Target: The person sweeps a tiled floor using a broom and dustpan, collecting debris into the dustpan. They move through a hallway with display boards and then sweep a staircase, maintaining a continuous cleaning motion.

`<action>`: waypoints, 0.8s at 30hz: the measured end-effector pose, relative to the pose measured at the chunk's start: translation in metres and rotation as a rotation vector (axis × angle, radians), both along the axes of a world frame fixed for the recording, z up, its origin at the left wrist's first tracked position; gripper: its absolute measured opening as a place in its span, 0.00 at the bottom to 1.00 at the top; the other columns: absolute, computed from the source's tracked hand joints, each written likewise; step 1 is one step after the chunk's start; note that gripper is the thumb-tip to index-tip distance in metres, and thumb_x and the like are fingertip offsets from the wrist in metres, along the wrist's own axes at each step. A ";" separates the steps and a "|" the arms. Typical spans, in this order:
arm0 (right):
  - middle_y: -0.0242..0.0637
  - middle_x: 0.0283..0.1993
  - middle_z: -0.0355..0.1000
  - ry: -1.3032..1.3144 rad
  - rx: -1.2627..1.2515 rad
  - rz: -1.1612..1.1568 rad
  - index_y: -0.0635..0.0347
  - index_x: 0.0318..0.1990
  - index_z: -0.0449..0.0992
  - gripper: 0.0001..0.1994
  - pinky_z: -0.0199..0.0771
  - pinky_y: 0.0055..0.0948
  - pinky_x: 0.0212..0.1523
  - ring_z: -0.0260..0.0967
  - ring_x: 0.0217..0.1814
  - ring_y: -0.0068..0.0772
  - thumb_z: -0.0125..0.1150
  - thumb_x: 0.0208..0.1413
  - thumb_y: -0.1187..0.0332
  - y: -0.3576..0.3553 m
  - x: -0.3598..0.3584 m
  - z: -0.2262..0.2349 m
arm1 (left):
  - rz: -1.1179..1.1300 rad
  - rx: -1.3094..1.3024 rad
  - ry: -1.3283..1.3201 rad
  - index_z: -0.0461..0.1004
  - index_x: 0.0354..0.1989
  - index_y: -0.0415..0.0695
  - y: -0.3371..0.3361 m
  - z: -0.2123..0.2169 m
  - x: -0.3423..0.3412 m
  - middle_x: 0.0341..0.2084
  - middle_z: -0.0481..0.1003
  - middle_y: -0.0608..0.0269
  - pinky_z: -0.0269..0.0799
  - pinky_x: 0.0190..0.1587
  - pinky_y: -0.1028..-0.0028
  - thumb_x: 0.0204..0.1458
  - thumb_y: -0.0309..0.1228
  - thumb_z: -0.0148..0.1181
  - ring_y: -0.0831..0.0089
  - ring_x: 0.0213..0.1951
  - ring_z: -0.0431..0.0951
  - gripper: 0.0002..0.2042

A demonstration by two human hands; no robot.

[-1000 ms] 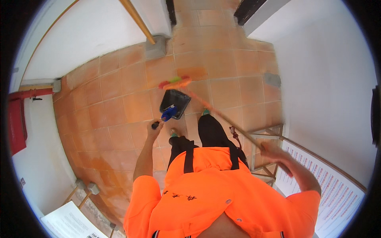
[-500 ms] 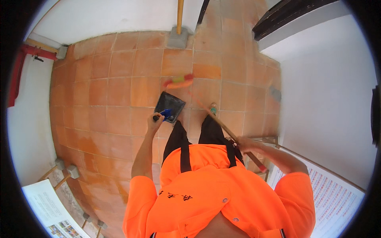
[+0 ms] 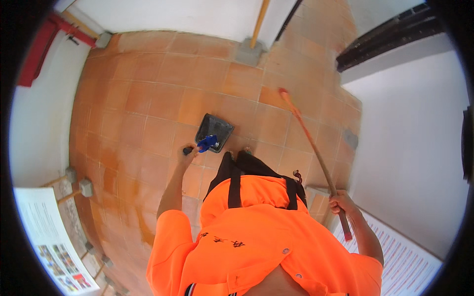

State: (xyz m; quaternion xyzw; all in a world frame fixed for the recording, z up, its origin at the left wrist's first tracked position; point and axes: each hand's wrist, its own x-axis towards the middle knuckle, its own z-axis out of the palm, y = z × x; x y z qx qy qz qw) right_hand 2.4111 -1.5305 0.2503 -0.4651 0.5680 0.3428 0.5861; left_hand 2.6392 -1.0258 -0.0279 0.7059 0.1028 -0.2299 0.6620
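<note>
My left hand (image 3: 188, 154) grips the blue handle of a black dustpan (image 3: 214, 130), which rests on the terracotta tiled floor (image 3: 148, 98) just ahead of my feet. My right hand (image 3: 341, 203) holds the long wooden stick of a broom (image 3: 311, 148). The stick slants up and away to the broom's orange head, which touches the floor to the right of the dustpan. I wear an orange shirt and dark trousers.
White walls (image 3: 410, 123) close in on the right and at the far side. A yellow pole in a grey block (image 3: 251, 49) stands at the far wall. A red rail (image 3: 42, 49) is at the left. Printed boards (image 3: 47, 237) stand at the lower left and lower right.
The broom head has swung from beside the dustpan out to the right and farther away. The dustpan stays low on the floor in my left hand. My view has shifted.
</note>
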 end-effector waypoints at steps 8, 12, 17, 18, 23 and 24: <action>0.23 0.13 0.57 -0.136 0.504 -0.563 0.51 0.17 0.60 0.10 0.59 0.25 0.17 0.56 0.14 0.21 0.44 0.48 0.69 -0.069 0.083 -0.097 | 0.325 0.078 0.034 0.71 0.23 0.41 0.090 0.042 -0.037 0.19 0.71 0.66 0.69 0.22 0.81 0.44 0.27 0.60 0.78 0.19 0.72 0.05; 0.24 0.18 0.62 -0.047 0.799 -0.919 0.53 0.20 0.65 0.09 0.63 0.28 0.25 0.60 0.21 0.25 0.45 0.50 0.65 -0.032 0.143 -0.138 | 0.490 0.112 0.042 0.70 0.25 0.41 0.134 0.031 -0.060 0.21 0.71 0.64 0.70 0.22 0.80 0.46 0.27 0.59 0.77 0.19 0.72 0.05; 0.33 0.18 0.60 -0.097 0.656 -0.606 0.56 0.17 0.61 0.08 0.64 0.30 0.26 0.61 0.22 0.30 0.45 0.45 0.76 0.137 0.264 -0.145 | 0.631 0.157 0.035 0.68 0.28 0.41 0.164 0.010 -0.064 0.23 0.71 0.62 0.70 0.21 0.80 0.47 0.27 0.57 0.76 0.18 0.72 0.05; 0.33 0.17 0.60 -0.045 0.656 -0.581 0.57 0.16 0.60 0.08 0.63 0.30 0.25 0.61 0.21 0.31 0.46 0.45 0.77 0.177 0.291 -0.129 | 0.654 0.169 0.043 0.68 0.28 0.41 0.172 0.006 -0.067 0.23 0.71 0.61 0.70 0.21 0.79 0.47 0.27 0.56 0.76 0.18 0.72 0.05; 0.32 0.14 0.58 -0.011 0.682 -0.195 0.56 0.15 0.60 0.09 0.62 0.28 0.22 0.58 0.16 0.30 0.44 0.43 0.78 0.313 0.422 -0.076 | 0.818 0.107 0.114 0.67 0.28 0.42 0.204 -0.020 -0.056 0.21 0.69 0.63 0.69 0.21 0.79 0.47 0.28 0.56 0.76 0.17 0.70 0.05; 0.30 0.15 0.60 -0.012 0.722 -0.196 0.55 0.15 0.60 0.10 0.61 0.27 0.21 0.59 0.17 0.27 0.43 0.44 0.78 0.330 0.441 -0.067 | 0.848 0.084 0.130 0.67 0.28 0.43 0.206 -0.026 -0.057 0.21 0.68 0.66 0.67 0.21 0.79 0.47 0.28 0.57 0.78 0.17 0.69 0.05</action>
